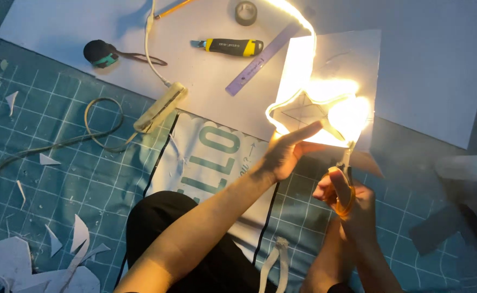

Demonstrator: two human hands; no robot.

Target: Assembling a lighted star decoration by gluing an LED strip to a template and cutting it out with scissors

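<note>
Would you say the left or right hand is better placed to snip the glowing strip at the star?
Probably the right hand: it already holds the scissors, blades up at the light strip. The left hand steadies it.

The scissors (345, 187) in the right hand (352, 209) have glossy orange plastic handles and dull metal blades. Just above that grip, the glowing strip (303, 103) looks smooth and rubbery, bent over matt white card (358, 49). Under the left hand (284, 154), printed cloth (206, 157) lies soft on a matt cutting mat (59, 157).
</note>
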